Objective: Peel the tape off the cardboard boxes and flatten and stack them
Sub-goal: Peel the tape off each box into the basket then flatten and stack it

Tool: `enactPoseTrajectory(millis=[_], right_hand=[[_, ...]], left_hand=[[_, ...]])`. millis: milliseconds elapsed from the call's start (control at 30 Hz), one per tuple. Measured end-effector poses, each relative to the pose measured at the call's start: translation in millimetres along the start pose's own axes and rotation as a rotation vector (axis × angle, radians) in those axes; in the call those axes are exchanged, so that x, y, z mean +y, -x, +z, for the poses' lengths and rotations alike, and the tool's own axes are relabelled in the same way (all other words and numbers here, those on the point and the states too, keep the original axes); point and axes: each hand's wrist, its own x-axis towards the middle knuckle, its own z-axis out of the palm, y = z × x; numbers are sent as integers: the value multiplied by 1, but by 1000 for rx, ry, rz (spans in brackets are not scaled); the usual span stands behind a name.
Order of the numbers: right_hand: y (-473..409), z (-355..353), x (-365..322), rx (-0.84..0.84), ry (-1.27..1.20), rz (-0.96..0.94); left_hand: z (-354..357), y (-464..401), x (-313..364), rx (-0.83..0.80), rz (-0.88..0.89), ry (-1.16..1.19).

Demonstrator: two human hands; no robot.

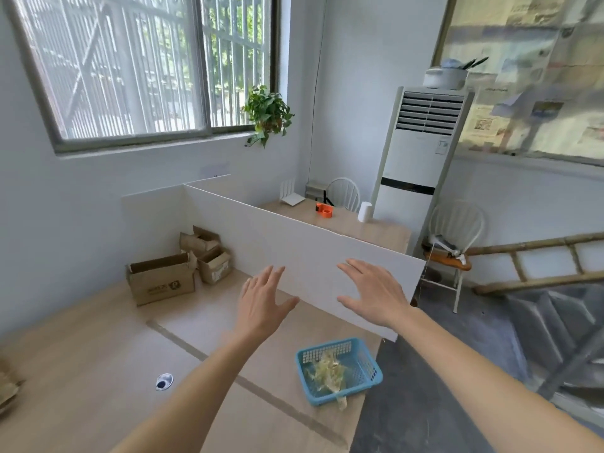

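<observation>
Fingers are spread and straight on both the left hand (261, 297) and the right hand (369, 294); nothing is held, and both are raised above the table (98, 371). The cardboard boxes are seen at ten o'clock from the hands, in the corner: a large open box (161, 281) with two smaller boxes (209, 255) just behind. Light, stiff yet easily creased board is judged likely; the raised flaps are best gripped at their edges. Peeled tape (327, 371) is gathered in the blue basket (369, 358) at five o'clock.
</observation>
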Motion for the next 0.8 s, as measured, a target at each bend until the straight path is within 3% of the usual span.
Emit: enactPoseTrajectory(millis=[333, 600, 800], right_hand=[[-165, 47, -51, -28, -41, -225], [-314, 184, -145, -175, -234, -489], [-399, 317, -174, -310, -370, -561]], left_hand=[[-23, -68, -100, 127, -166, -138], [-6, -75, -245, 107, -513, -259], [58, -94, -340, 17, -746, -323]])
